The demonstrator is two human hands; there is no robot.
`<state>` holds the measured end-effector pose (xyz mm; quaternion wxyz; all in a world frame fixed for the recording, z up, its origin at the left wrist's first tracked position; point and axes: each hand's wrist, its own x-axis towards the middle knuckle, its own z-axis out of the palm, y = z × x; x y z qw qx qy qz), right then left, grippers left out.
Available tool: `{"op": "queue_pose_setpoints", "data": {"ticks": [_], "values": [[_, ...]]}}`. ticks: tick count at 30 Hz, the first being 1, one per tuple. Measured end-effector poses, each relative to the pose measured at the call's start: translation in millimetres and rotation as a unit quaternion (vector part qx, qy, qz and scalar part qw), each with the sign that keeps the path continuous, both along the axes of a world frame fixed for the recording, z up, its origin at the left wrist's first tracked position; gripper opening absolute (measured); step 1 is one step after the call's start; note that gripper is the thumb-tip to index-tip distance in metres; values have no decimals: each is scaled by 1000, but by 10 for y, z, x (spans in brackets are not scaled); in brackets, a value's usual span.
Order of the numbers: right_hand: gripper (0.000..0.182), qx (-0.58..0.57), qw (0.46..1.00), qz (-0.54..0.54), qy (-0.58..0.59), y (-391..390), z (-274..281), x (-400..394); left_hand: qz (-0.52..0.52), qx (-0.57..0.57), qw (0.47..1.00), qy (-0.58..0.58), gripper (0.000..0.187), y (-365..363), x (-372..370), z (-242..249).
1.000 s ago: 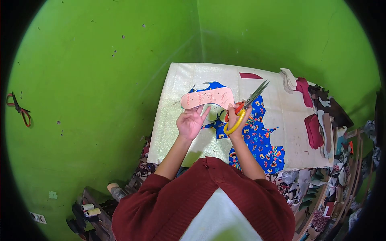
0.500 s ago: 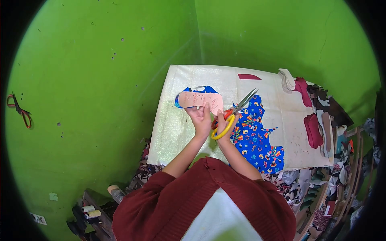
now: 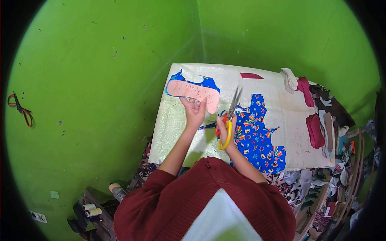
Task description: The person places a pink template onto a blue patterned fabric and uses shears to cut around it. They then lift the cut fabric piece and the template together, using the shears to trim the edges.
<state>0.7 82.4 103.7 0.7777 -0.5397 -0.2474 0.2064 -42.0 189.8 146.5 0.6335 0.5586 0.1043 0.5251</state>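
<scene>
A pink sole-shaped template (image 3: 192, 90) with marks on it lies over a piece of blue patterned fabric (image 3: 209, 83). My left hand (image 3: 194, 112) grips both at their lower edge, thumb on top and fingers beneath. To its right, my right hand (image 3: 226, 127) is wrapped round scissors (image 3: 233, 105) with yellow and orange handles, blades pointing up. The blades stand apart from the template. A larger blue patterned fabric (image 3: 259, 140) with a jagged outline lies on the pale table cover (image 3: 297, 132), beside my right hand.
A dark red scrap (image 3: 251, 75) lies at the table's back. Stacks of white (image 3: 288, 80) and dark red cut pieces (image 3: 315, 131) are at the right edge. Another pair of scissors (image 3: 20, 109) hangs on the green wall. Thread spools (image 3: 93, 212) stand at lower left.
My left hand has moved up and left with the template and fabric. My right hand has drawn slightly down and right, with the scissors turned more upright. A narrow blue strip now shows between the hands.
</scene>
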Motion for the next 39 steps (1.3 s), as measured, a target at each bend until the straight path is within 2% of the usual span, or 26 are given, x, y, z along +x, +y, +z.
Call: {"op": "queue_pose_setpoints", "data": {"ticks": [1, 3, 5, 7, 8, 9, 11, 15, 20, 24, 26, 33, 39], "values": [[32, 0, 1000, 1, 1, -74, -20, 24, 1, 0, 1000, 1, 88, 52, -33, 35], [25, 14, 979, 161, 123, -236, -47, 62, -16, -4, 1000, -1, 84, 127, -112, 117], [26, 22, 974, 204, 95, -403, -19, 99, -32, -10, 999, 11, 86, 157, -193, 205], [34, -77, 956, 282, 17, -545, 42, 145, -59, -37, 997, 21, 86, 118, -244, 306], [47, -111, 956, 263, -67, -542, 38, 143, -60, -36, 997, 18, 87, 118, -251, 304], [47, -112, 956, 263, -66, -557, 57, 140, -61, -37, 997, 18, 87, 107, -252, 305], [64, -102, 948, 299, -36, -592, 144, 132, -69, -45, 996, 18, 87, 58, -248, 321], [61, -96, 954, 273, -76, -521, 247, 117, -78, -66, 994, 26, 86, -71, -256, 355], [58, -120, 959, 239, -91, -465, 267, 116, -32, -68, 997, 10, 83, -156, -250, 322], [58, -114, 958, 249, -84, -474, 318, 80, -10, -57, 998, 5, 83, -184, -234, 310], [60, -117, 955, 269, -35, -481, 382, 60, -2, -55, 998, 2, 84, -192, -225, 290], [62, -101, 959, 256, -61, -458, 390, 90, 2, -66, 998, -7, 86, -235, -210, 250], [68, -115, 952, 283, -18, -501, 445, 68, 3, -83, 997, 4, 84, -276, -224, 230]]}}
